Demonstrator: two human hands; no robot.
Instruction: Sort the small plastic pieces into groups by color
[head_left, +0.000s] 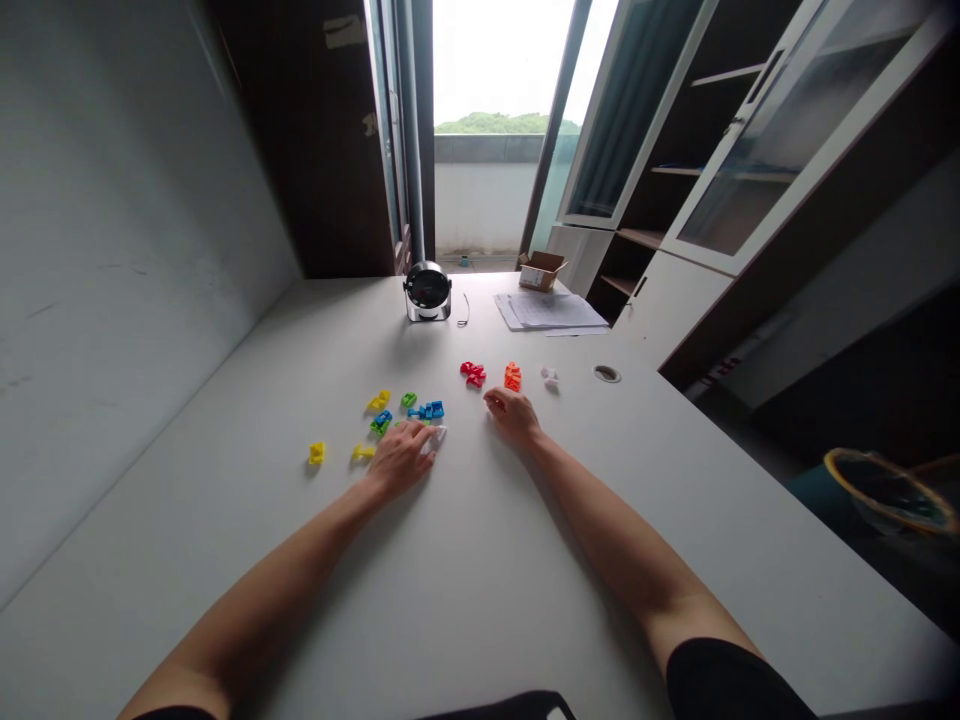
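My left hand (pixel 403 456) is low over the table, its thumb and fingers closed around a small white plastic piece (pixel 440 434). Around it lie blue pieces (pixel 427 411), green pieces (pixel 409 399), a blue piece atop a green one (pixel 382 420), and yellow pieces (pixel 379 400), with one yellow block (pixel 317 453) farther left. Part of the green ones is hidden by the fingers. My right hand (pixel 513 413) rests with curled fingers just in front of the orange pieces (pixel 512 376); whether anything is inside them is hidden. Red pieces (pixel 473 374) lie beyond its fingertips.
White pieces (pixel 550 378) and a round cable hole (pixel 607 374) lie to the right. Farther back are a black round device on a stand (pixel 427 290), paper sheets (pixel 551 311) and an open cardboard box (pixel 541 270). A wall borders the white table (pixel 465 590) on the left.
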